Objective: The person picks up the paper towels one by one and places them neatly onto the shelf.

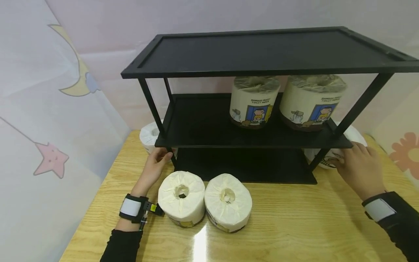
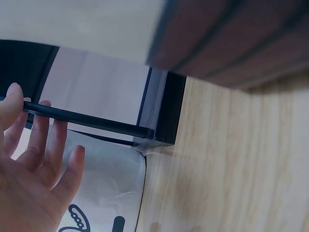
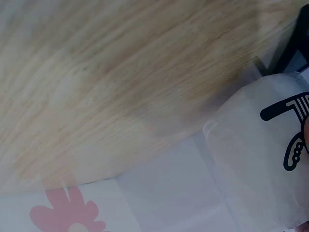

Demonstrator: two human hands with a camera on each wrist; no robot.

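Rack (image 1: 271,51) of black shelves, reached from both sides.
Left hand (image 1: 155,162), stretched forward, pinches a thin post (image 2: 96,119), a toilet roll (image 2: 111,179) just beyond; right hand (image 1: 361,169), back upward, touches a second roll (image 3: 251,145), its hold unclear.

Two paper rolls (image 1: 184,213) obstruct the left front of the lower shelf (image 1: 262,165), leaving free passage to their right.

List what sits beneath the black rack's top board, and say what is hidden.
Two toilet rolls stand on the middle shelf, above the bottom shelf. The top board covers the rolls' back top edges; the middle shelf hides the bottom shelf's back.
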